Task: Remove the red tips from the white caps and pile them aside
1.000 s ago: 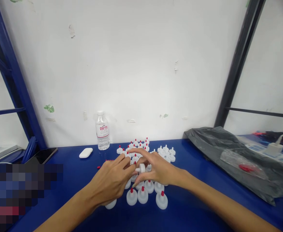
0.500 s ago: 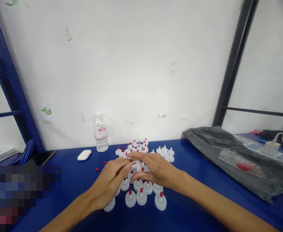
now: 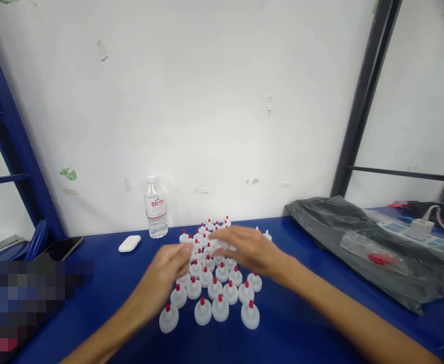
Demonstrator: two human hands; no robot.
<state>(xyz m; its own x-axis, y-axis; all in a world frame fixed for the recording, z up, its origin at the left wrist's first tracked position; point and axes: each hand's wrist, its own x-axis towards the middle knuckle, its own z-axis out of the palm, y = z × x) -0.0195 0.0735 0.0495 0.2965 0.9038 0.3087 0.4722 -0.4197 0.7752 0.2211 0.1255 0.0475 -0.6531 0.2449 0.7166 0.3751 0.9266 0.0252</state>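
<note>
My right hand is over the back right of a group of white nozzle caps, blurred, its fingers curved around a white nozzle cap that is partly hidden. To its left, my left hand hovers beside the group with thumb and fingers pressed together. Whatever may be between those fingertips is hidden. The standing caps are round and wide at the base, with small red tips on their spouts. Behind my right hand, a white cap without a red tip shows partly.
All this stands on a blue table against a white wall. A water bottle and a white earphone case are at the back left, near a dark phone. On the right lies a black plastic sheet with a clear bag of red pieces.
My hands have separated. The left has shifted left, away from the cap, and the right has drawn slightly up and right with the cap. More of the standing caps show between them.
</note>
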